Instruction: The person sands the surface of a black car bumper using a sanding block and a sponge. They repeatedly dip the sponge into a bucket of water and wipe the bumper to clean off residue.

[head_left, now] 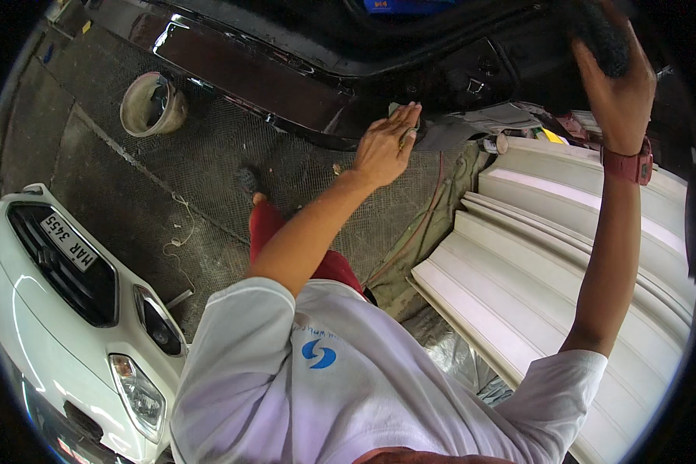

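My left hand (385,151) presses a small grey-green piece of sandpaper (394,110) against the lower edge of a wet, glossy dark car body panel (263,85). Its fingers lie close together over the piece and mostly cover it. Raised at the upper right, my right hand (625,97) is closed round a dark sponge (607,39). The sponge is up against the dark bodywork; whether it touches cannot be told. A red watch sits on my right wrist.
A dirty, pale bucket (135,116) stands on the mesh-covered concrete floor at the left. A white car (62,301) is parked at the lower left. Ribbed white metal sheets (510,286) lie to my right, beside a crumpled olive tarp (433,224). A thin cord (179,243) trails across the floor.
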Demonstrator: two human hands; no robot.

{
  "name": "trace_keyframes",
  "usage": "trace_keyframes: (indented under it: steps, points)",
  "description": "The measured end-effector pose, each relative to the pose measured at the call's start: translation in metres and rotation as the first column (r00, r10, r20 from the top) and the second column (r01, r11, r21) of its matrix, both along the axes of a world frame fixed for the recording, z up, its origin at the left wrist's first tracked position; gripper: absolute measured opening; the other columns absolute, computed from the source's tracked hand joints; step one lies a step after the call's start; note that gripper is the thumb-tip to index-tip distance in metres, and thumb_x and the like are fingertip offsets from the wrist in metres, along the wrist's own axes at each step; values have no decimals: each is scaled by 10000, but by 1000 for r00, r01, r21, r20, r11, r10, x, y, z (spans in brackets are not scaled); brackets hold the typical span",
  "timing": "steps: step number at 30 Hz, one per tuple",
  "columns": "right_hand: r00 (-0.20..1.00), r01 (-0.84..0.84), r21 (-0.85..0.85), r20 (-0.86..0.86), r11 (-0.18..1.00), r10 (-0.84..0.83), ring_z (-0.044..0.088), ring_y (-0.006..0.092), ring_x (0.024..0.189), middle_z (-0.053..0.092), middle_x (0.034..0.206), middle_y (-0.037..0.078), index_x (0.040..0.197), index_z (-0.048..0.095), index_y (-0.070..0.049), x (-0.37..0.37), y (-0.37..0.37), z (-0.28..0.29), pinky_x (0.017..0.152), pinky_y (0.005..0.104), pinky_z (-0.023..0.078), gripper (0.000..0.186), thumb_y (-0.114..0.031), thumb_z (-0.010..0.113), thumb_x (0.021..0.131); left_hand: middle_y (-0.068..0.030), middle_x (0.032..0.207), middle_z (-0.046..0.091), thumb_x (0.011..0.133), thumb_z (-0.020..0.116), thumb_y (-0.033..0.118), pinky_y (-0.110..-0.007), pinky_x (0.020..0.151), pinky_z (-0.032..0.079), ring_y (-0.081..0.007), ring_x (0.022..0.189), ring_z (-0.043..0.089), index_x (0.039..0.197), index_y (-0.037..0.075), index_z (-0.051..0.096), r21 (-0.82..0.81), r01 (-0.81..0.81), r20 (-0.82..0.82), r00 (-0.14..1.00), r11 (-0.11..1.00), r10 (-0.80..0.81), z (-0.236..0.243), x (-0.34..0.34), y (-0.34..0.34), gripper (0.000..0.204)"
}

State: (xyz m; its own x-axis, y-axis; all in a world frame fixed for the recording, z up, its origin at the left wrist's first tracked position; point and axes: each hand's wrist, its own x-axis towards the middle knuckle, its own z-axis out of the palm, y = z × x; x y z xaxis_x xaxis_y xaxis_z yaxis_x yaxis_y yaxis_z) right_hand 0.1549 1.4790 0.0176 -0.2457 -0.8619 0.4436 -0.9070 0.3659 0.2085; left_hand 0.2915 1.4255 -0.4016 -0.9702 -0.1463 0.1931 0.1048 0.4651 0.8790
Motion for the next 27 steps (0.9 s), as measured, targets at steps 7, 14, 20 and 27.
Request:
trace_keyframes:
  steps: [7,14,20,27]
  points:
    - [929,-103,-60,350,993,118,770,396,1019,773,1109,180,1194,758,-55,51,-31,-91,919,455,616,475,-251,845,770,-76,1789,352,1168,364,316,-457,1338,307,-249,1637,355,1732,150,339,-295,140,266,962,945,-59,-65,24,-98,588]
    - [748,161,543,478,824,-461,775,452,919,784,987,269,1225,745,16,78,-90,-296,834,530,626,571,-354,801,794,-178,1736,420,1013,580,339,-428,1335,282,-316,1644,333,1690,77,402,-100,132,532,845,986,-59,-45,13,-76,747]
    - [778,37,641,463,767,-425,788,413,902,797,1034,180,1365,663,-122,56,-95,-331,796,522,635,565,-352,795,867,-161,1694,491,945,595,94,-447,1299,366,-280,1559,474,1626,15,481,-564,5,75,996,826,45,-92,32,-221,695]
    - [771,25,502,541,865,-337,763,418,1041,765,1147,148,1348,663,-193,39,-123,-334,920,535,613,558,-311,810,823,-188,1735,418,1001,643,257,-469,1342,254,-379,1648,306,1660,-14,423,-573,-185,227,900,798,371,-63,19,-196,746]
